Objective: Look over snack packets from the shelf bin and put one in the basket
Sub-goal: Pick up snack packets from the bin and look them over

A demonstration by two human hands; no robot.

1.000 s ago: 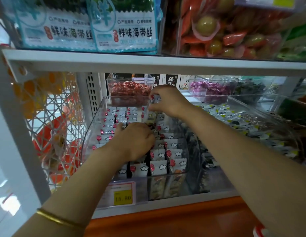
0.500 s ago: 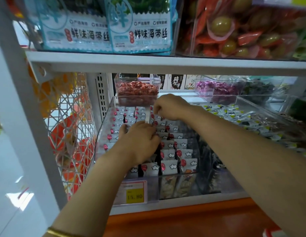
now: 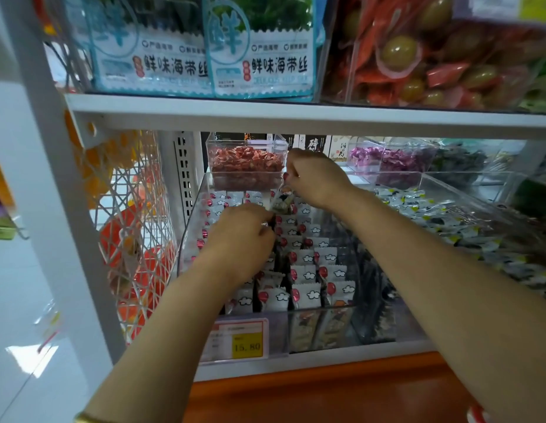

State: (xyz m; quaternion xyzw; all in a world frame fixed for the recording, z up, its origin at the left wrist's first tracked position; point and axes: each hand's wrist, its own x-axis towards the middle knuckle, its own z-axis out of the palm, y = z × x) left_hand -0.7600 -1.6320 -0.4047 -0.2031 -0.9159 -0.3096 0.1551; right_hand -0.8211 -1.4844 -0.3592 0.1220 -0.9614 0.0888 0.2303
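Logged clear plastic shelf bin on the lower shelf, filled with upright rows of small white snack packets printed with red balloons and clouds. Found both hands inside it.

Recorded right hand at the rear of the bin, fingers curled tight, pinching the top edge of one small snack packet with clear film and dark contents. Placed that packet above the rear rows, tilted, just below the front of a small clear box of red-wrapped sweets.

Recorded left hand nearer the front, knuckles up, fingers curled down toward the rows, just beside the lower corner of the held packet. Cannot tell whether touching it or gripping anything: fingertips hidden under the hand. Noted gold bangle on the left wrist, at the bottom edge of view.

Surroundings:
- Yellow and white price label reading 15.80 on the bin's front wall.
- Second clear bin of white, green and black packets just beside, to the right.
- Clear box of purple-wrapped sweets behind, right of the red one.
- White shelf board overhead, carrying blue and white printed bags.
- White wire mesh panel left of the bin.
- Orange ledge below the shelf front.
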